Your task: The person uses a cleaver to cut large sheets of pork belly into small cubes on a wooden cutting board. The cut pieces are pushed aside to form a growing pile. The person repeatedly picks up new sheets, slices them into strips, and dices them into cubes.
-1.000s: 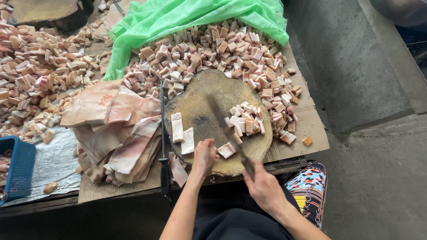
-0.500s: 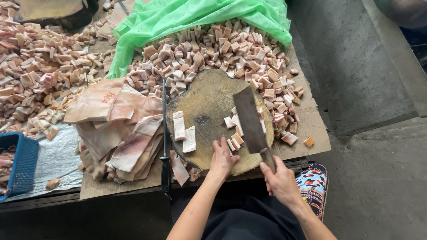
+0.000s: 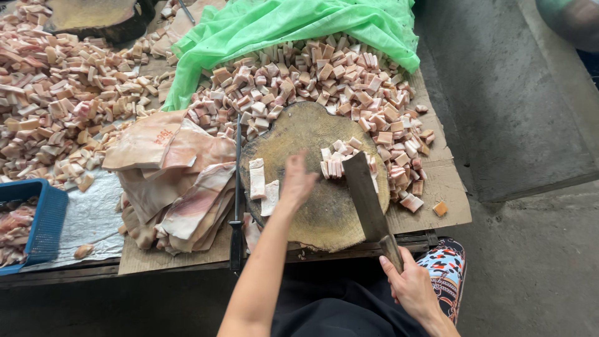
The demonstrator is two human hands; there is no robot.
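Right hand (image 3: 412,288) is wrapped tight around the handle of the cleaver (image 3: 367,193), fingers closed all the way, blade lying flat across the round wooden chopping block (image 3: 299,134) with its tip just beside a small cluster of cut meat cubes (image 3: 337,161). Left hand (image 3: 297,181) hovers over the middle of the block, fingers loosely spread and holding nothing, right next to two pale meat strips (image 3: 262,184) lying on the wood. To the left of the block sits a stack of big meat slabs (image 3: 178,178), with a long sharpening steel (image 3: 237,187) lying between stack and block. Beyond the block, a large heap of diced meat (image 3: 299,78) spreads over the counter (image 3: 446,187), partly under a green cloth (image 3: 299,22). A blue basket (image 3: 43,221) sits at the far left edge
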